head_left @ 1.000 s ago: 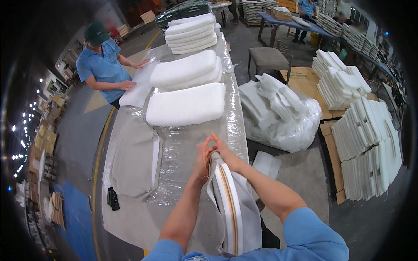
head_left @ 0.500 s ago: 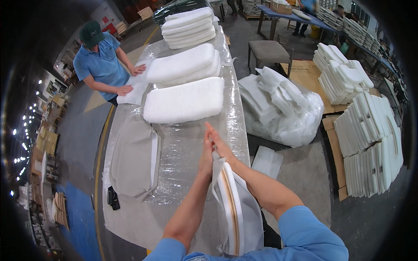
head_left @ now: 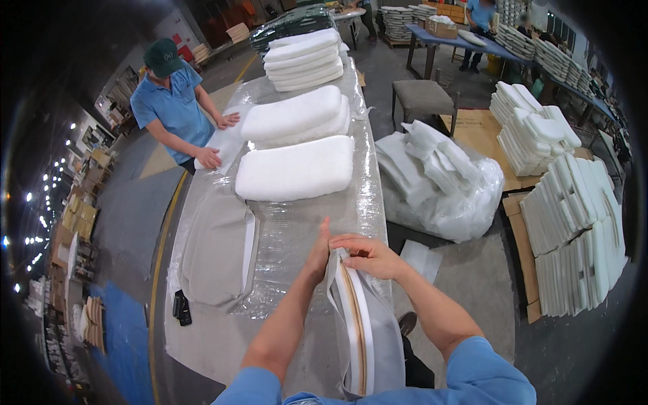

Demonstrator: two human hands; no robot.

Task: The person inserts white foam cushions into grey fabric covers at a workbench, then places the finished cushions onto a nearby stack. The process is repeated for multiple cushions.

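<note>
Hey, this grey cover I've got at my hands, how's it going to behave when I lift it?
The grey cover will likely be floppy, since its loose edges ripple. The white band along it may be springier, as it keeps a smooth curve. Held narrow side up, it could tip if let go.

Grey cover (head_left: 388, 344), white edge band (head_left: 368, 331), tan stripe (head_left: 359, 324)

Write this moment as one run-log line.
left grip: outstretched at far end of grey-white cushion piece | right grip: curled at same end | white pad: on table
</note>
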